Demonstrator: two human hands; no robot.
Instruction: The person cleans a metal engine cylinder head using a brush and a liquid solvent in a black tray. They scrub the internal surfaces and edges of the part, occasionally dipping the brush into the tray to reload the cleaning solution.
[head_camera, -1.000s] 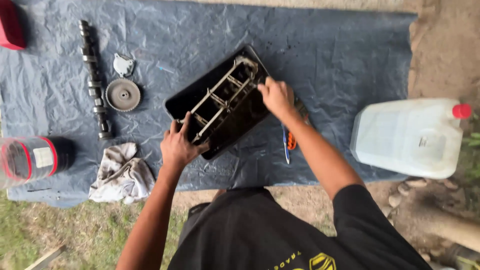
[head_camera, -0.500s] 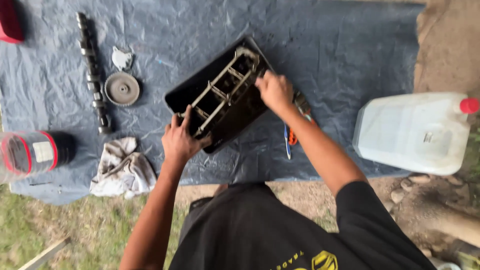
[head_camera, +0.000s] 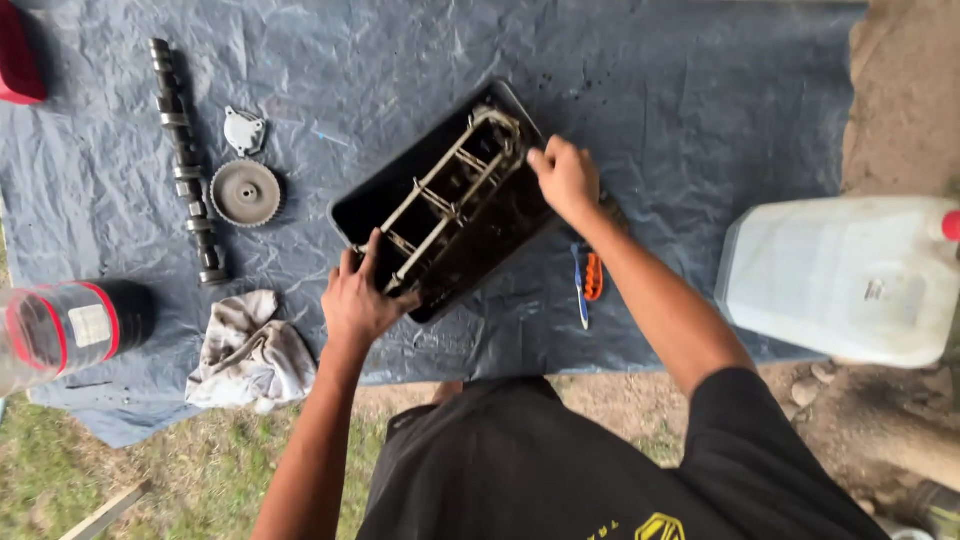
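A black rectangular tray (head_camera: 372, 193) lies at an angle on a grey plastic sheet (head_camera: 640, 90). Inside it sits a ladder-shaped metal frame (head_camera: 446, 188) with cross bars. My left hand (head_camera: 358, 298) grips the frame's near end at the tray's lower corner. My right hand (head_camera: 567, 178) holds the frame's far end at the tray's right edge. Dark oily residue coats the tray's floor.
A camshaft (head_camera: 185, 160), a toothed gear (head_camera: 246, 192) and a small metal cover (head_camera: 243, 130) lie at the left. A dirty rag (head_camera: 250, 352) and a red-banded plastic container (head_camera: 65, 325) sit lower left. A blue and orange tool (head_camera: 586, 280) lies by my right forearm. A white jerrycan (head_camera: 845, 275) stands right.
Both hands stay on the frame in the tray. My right hand has shifted slightly along its far end, and the view has drifted a little.
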